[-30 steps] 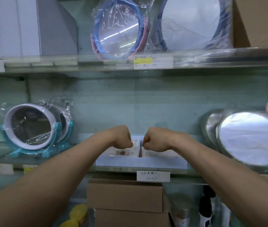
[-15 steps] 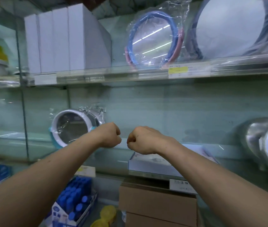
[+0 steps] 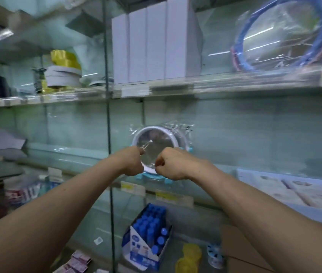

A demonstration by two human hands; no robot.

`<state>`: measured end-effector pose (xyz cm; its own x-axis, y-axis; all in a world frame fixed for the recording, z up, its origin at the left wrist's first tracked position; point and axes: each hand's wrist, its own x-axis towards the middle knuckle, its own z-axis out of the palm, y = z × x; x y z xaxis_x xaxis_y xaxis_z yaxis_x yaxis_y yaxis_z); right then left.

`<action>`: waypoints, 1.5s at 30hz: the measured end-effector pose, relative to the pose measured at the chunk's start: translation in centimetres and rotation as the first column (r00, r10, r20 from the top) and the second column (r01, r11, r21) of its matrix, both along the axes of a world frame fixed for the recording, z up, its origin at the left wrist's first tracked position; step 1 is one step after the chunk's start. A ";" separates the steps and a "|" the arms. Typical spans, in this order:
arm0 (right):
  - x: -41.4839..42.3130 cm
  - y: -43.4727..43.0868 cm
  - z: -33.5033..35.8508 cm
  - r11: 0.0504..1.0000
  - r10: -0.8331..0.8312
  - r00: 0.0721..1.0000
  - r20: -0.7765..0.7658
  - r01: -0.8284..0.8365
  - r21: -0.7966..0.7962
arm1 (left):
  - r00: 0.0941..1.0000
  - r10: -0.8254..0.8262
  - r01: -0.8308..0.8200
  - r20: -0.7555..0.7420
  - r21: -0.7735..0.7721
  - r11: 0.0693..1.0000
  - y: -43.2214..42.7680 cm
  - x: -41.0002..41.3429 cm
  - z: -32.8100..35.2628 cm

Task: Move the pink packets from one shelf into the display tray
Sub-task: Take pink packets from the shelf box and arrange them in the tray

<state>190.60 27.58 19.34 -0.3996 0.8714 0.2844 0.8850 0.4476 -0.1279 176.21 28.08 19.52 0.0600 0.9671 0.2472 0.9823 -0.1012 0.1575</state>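
nothing of the task is showing as done. the left hand point(image 3: 131, 163) and the right hand point(image 3: 173, 164) are being held out side by side, just apart, each clenched into a fist with the fingers curled into the palm and nothing being pinched or carried. what appear to be the pink packets point(image 3: 77, 263) are lying far below the fists and off to their left on a low shelf, untouched. the display tray point(image 3: 294, 191) is sitting lower than the right fist and well to its right, with no pink packet being seen in it. a wrapped mirror point(image 3: 156, 142) is standing directly behind the fists. judged from this, everything is being left to do: reaching down, gripping packets, carrying them across into the tray.
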 end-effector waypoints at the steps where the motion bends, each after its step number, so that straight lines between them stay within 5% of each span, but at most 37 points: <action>1: -1.6 0.3 -0.2 1.000 0.002 1.000 0.005 -0.002 -0.004 | 1.000 0.014 -0.014 -0.003 -0.011 1.000 0.0 -1.5 -0.1; 23: -24.6 5.1 -1.5 0.996 0.071 0.997 0.036 -0.069 -0.055 | 0.980 0.193 -0.195 -0.057 -0.035 0.980 4.2 -24.1 -2.4; 45: -41.8 23.1 -1.5 0.993 0.114 0.991 0.068 -0.111 -0.036 | 0.922 0.357 -0.364 -0.148 -0.020 0.931 20.0 -40.5 -3.0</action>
<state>148.82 50.65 17.86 -0.5137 0.8281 0.2244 0.8365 0.5415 -0.0833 135.68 48.13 16.51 -0.2644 0.9398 0.2166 0.9633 0.2683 0.0119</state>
